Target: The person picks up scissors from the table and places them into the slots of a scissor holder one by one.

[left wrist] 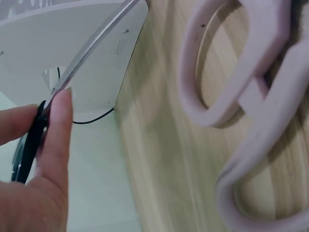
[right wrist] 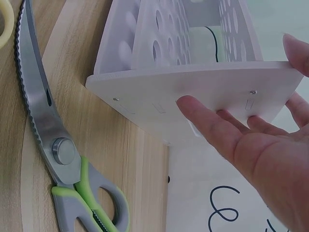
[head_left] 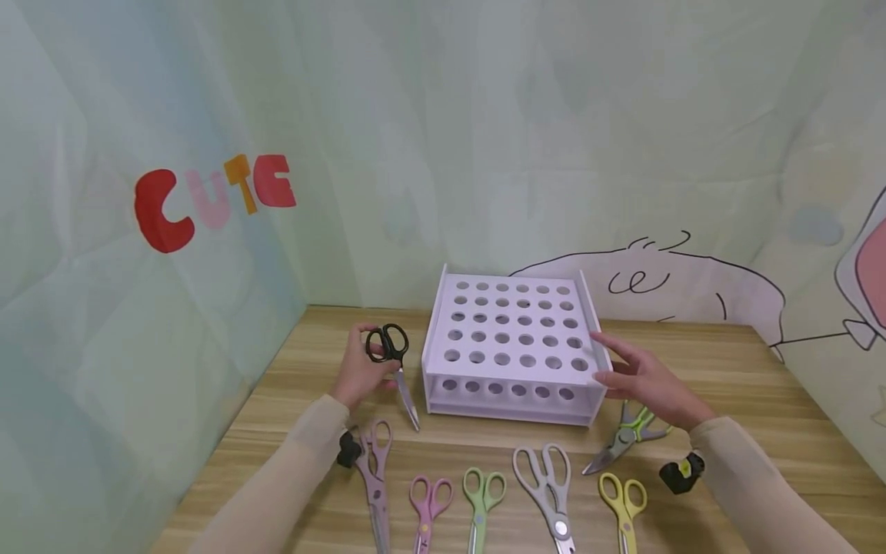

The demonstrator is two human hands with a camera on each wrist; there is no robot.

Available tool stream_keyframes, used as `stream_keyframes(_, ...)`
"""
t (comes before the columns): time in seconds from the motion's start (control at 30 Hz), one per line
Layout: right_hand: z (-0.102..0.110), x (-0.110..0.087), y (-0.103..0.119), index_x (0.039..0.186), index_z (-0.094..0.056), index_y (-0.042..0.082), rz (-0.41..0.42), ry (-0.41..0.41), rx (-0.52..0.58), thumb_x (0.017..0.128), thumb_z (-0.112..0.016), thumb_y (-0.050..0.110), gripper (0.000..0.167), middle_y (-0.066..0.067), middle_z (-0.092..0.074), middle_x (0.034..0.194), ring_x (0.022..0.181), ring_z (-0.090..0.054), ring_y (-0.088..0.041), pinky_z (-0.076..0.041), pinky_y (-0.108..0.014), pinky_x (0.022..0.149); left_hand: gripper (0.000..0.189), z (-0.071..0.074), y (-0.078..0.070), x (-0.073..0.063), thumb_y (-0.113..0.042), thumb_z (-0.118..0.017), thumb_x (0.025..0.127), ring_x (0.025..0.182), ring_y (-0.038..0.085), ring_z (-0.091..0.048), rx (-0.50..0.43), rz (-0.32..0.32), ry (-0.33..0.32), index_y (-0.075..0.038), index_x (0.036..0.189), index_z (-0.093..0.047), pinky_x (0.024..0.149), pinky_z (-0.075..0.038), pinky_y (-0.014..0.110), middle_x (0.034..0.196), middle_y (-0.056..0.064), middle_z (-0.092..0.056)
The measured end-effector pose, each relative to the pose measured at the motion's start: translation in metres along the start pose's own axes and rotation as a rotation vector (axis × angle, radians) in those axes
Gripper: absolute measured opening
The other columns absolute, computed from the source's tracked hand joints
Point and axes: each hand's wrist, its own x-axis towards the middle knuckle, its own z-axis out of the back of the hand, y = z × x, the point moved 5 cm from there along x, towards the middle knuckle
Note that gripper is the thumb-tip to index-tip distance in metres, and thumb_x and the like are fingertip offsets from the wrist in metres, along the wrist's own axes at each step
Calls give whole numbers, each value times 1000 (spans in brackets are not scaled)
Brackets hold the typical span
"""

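My left hand (head_left: 363, 369) pinches black-handled scissors (head_left: 388, 343) near the pivot, left of a white rack with rows of round holes (head_left: 514, 327). The blades slant down toward the table; in the left wrist view the thumb and a finger grip the scissors (left wrist: 34, 140) with the blade (left wrist: 91, 46) pointing up past the rack's side. My right hand (head_left: 647, 377) rests at the rack's right side panel. In the right wrist view its fingers lie extended along that panel (right wrist: 193, 87). Green-and-grey kitchen shears (head_left: 626, 436) lie just below this hand.
Along the front of the wooden table lie pale pink scissors (head_left: 374, 485), pink scissors (head_left: 428, 508), green scissors (head_left: 481, 504), grey scissors (head_left: 548, 492) and yellow scissors (head_left: 624, 508). A fabric backdrop (head_left: 484, 154) stands behind the table and at its sides.
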Motion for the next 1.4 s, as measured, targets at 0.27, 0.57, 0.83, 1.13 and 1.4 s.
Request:
stream_keyframes(0.27,1,2,-2,159,-21,16,-5,-10,-1,98,-63,19,74,-24,-17,160,136,-35,-49,-53,-45,93,82,7,-23,3,21,-68,79,74,22,-65,-75,-83,-32,-8,142,-24,66,-60,48,104,17,-44)
stream_keyframes(0.57,-1,2,-1,159,-21,16,-2,-7,13,98,-63,19,74,-24,-18,160,135,-36,-49,-54,-44,93,81,21,-46,4,18,-68,80,77,20,-66,-77,-138,-37,-10,143,-25,62,-61,42,102,15,-42)
stream_keyframes(0.83,0,0,-3,159,-22,16,-9,-14,21,98,-63,19,73,-21,-14,162,138,-30,-50,-53,-44,94,79,28,-74,-1,14,-68,81,74,20,-67,-110,-187,-68,-15,142,-25,59,-61,41,104,16,-43)
stream_keyframes(1.13,0,2,-5,158,-23,16,-9,-12,32,97,-64,21,73,-19,-14,162,139,-29,-49,-50,-45,97,78,26,-93,-3,10,-68,84,77,20,-65,-140,-201,-72,-18,143,-26,60,-60,45,104,14,-44)
stream_keyframes(1.4,-2,-1,-7,159,-21,17,-21,-9,66,98,-62,23,74,-18,-12,163,141,-26,-48,-47,-49,100,77,15,-105,-3,8,-70,84,77,19,-63,-218,-251,-68,-19,142,-28,58,-60,45,103,14,-46)
